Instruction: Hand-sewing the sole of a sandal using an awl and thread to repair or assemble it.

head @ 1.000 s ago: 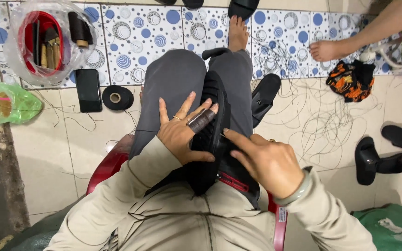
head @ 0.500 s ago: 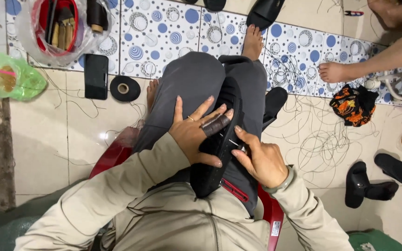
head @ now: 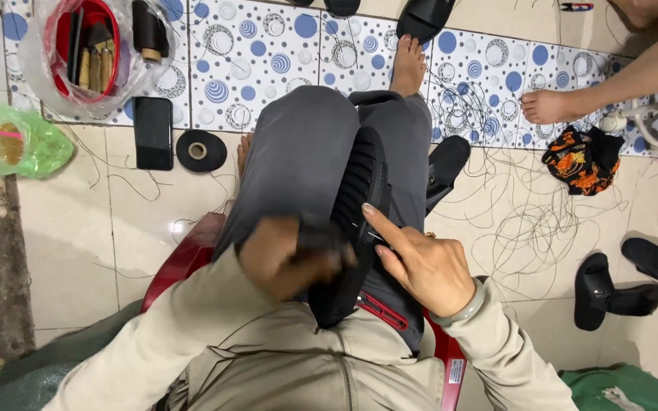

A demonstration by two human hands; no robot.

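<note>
A black shoe sole is held on edge along the lap, gripped by the blurred left hand; the right hand is pressed against its rim, forefinger extended. Beyond it, bare tile holds one tape roll, one phone; right, two sandals.

Matt black ribbed rubber shoe sole, grey cloth trousers, glossy floor tiles.

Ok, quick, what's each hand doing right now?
Left hand: blurred, closed around the black shoe on the lap.
Right hand: partly open, index finger pressing the shoe's edge; a thin needle may be there, too small to tell.
</note>
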